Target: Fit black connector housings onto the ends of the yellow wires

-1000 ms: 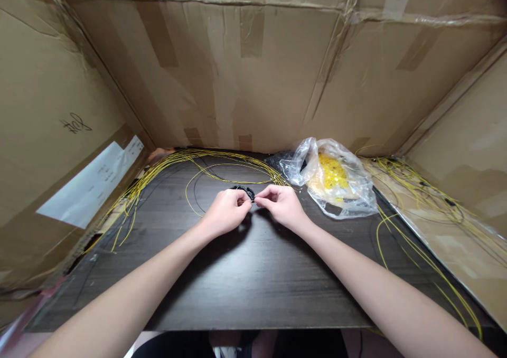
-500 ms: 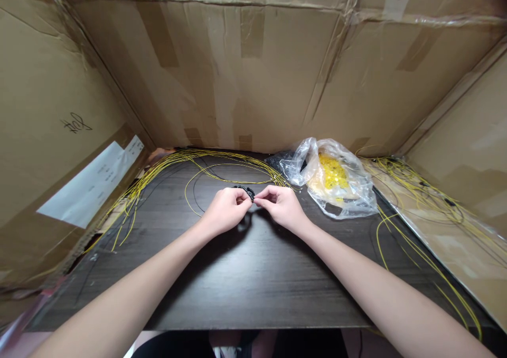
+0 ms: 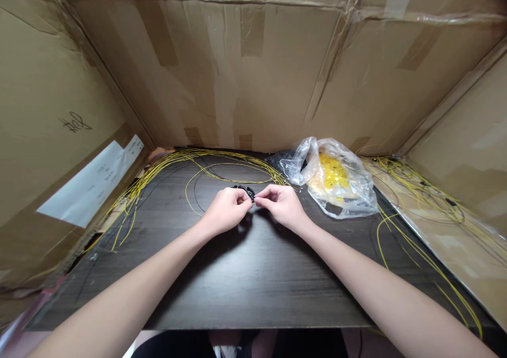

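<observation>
My left hand (image 3: 225,210) is closed in a pinch on a small black plastic part (image 3: 249,191), which looks like a connector and shows above the thumb and forefinger. Close beside it, almost fingertip to fingertip, my right hand (image 3: 284,206) also pinches. Whatever lies between the right fingertips is too small to make out. A thin yellow wire (image 3: 186,189) and a dark one loop across the table and pass out of sight behind the left hand. Both hands are just above the dark wood-grain table (image 3: 253,279).
Behind the hands a bundle of yellow wires (image 3: 158,170) arcs along the table's back and left. A clear plastic bag (image 3: 360,197) of small yellow parts stands right of it, by a dark bag (image 3: 279,161). More yellow wires (image 3: 428,189) lie at right. Cardboard walls (image 3: 253,94) enclose the table.
Almost nothing differs. Both hands keep their pinch at the same spot, with the fingertips only very slightly shifted.
</observation>
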A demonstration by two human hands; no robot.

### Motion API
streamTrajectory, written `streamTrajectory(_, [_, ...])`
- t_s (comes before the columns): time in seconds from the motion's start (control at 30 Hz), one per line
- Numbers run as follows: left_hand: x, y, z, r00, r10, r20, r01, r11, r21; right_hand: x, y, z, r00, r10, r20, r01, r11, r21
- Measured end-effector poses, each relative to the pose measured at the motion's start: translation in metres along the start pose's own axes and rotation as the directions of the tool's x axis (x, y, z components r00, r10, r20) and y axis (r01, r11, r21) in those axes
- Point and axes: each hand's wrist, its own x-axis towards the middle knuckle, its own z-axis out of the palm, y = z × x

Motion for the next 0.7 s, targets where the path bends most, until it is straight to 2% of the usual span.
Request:
streamTrajectory(0.23, [-0.0009, 0.0006, 0.0, 0.999, 0.007, -0.033, -0.007, 1.0, 0.014, -0.0001, -0.0006, 0.0001, 1.0, -0.015, 0.006, 0.015, 1.0, -0.016])
streamTrajectory(0.4, [-0.0008, 0.0006, -0.0003, 0.999, 0.022, -0.033, -0.021, 1.0, 0.018, -0.0016, -0.0003, 0.0009, 0.998, -0.067, 0.017, 0.068, 0.995, -0.071])
streamTrajectory(0.7, [0.0026, -0.0055, -0.0004, 1.0, 0.018, 0.011, -0.016, 0.992, -0.123, 0.0, -0.0006, -0.0009, 1.0, -0.029, 0.012, 0.029, 0.999, -0.041])
